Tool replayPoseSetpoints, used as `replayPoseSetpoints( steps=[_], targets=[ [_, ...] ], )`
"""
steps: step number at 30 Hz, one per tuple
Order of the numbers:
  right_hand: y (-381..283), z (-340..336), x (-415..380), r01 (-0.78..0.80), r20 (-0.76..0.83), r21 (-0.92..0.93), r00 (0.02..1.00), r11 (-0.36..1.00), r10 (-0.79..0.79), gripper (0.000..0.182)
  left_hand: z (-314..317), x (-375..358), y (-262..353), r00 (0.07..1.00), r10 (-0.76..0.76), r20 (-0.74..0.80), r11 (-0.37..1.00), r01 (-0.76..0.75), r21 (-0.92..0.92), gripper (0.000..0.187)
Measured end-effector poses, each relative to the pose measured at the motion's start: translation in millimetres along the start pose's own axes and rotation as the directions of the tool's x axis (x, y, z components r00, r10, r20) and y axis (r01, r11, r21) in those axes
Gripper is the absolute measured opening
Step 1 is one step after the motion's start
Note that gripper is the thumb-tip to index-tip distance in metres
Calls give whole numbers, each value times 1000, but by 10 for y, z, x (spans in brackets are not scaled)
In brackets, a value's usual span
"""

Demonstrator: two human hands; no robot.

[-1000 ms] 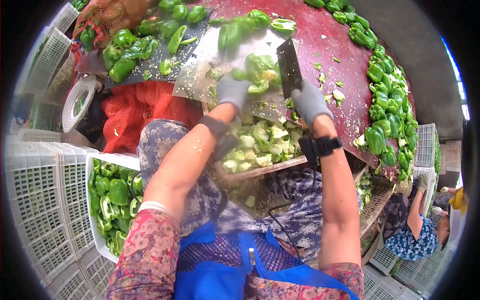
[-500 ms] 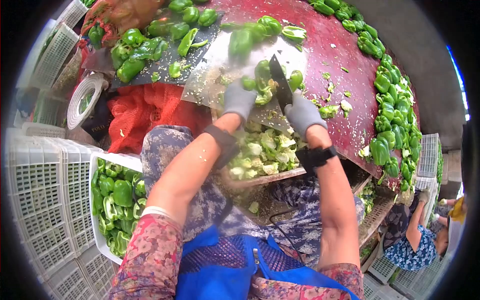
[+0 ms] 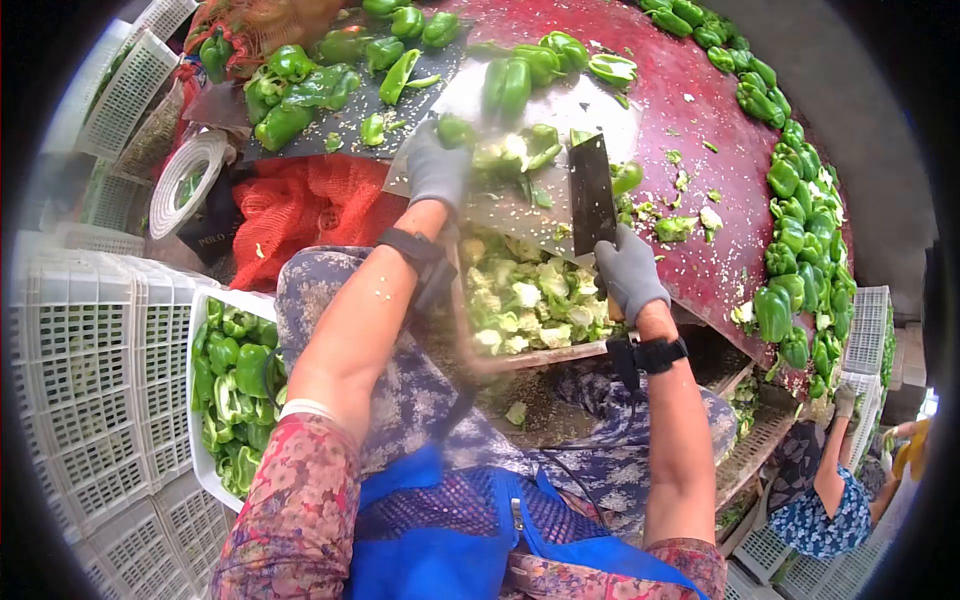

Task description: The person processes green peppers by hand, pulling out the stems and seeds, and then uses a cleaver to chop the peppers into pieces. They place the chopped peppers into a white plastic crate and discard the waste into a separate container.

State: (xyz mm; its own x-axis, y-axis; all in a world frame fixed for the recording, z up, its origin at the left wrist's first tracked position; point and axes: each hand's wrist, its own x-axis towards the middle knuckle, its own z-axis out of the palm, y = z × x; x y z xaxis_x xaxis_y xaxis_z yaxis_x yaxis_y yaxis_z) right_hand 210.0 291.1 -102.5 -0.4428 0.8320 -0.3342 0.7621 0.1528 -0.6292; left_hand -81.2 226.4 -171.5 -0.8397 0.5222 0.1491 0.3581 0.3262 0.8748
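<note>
My left hand, in a grey glove, is closed on a green bell pepper at the left of the pale cutting sheet; the fingers partly hide it. My right hand, also gloved, grips a cleaver, its broad dark blade pointing away from me over the sheet. Between the hands lies a cut pepper, blurred at its left side. Whole peppers rest behind it. Below the blade, a tray holds pale green pepper cores and scraps.
A white crate of peppers stands at my left, beside stacked crates. A red mesh sack lies left of the tray. Peppers line the right edge of the red table. Another person is at far right.
My left hand has moved left and slightly up with a pepper. The cleaver has shifted right and down, its blade now more upright in view. The head view has shifted slightly.
</note>
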Motion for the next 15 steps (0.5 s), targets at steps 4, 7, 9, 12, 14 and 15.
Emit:
replayPoseSetpoints(
  steps=[4, 7, 9, 12, 14, 15],
  targets=[
    [-119, -13, -256, -65, 36, 187, 998, 980, 60, 33, -53, -246, 305, 939, -339, 65, 791, 322, -521, 84],
    [76, 64, -187, 92, -39, 101, 995, 991, -89, 33, 226, -281, 53, 983, -166, 73, 888, 181, -422, 84],
    [132, 91, -179, 56, -30, 126, 998, 990, -52, 32, 182, -314, 232, 994, -16, 104, 995, 26, -97, 81],
    [69, 59, -238, 92, -70, 121, 994, 988, -84, 27, 216, -356, 543, 972, 203, 118, 954, -223, 198, 79],
    [27, 47, -254, 139, -93, 36, 986, 990, -135, 24, 284, -316, 567, 975, 119, 186, 963, -159, 218, 77],
    [-15, 39, -244, 184, -122, 0, 975, 983, -183, 22, 292, -299, 599, 973, 77, 218, 965, -127, 228, 76]
  ],
)
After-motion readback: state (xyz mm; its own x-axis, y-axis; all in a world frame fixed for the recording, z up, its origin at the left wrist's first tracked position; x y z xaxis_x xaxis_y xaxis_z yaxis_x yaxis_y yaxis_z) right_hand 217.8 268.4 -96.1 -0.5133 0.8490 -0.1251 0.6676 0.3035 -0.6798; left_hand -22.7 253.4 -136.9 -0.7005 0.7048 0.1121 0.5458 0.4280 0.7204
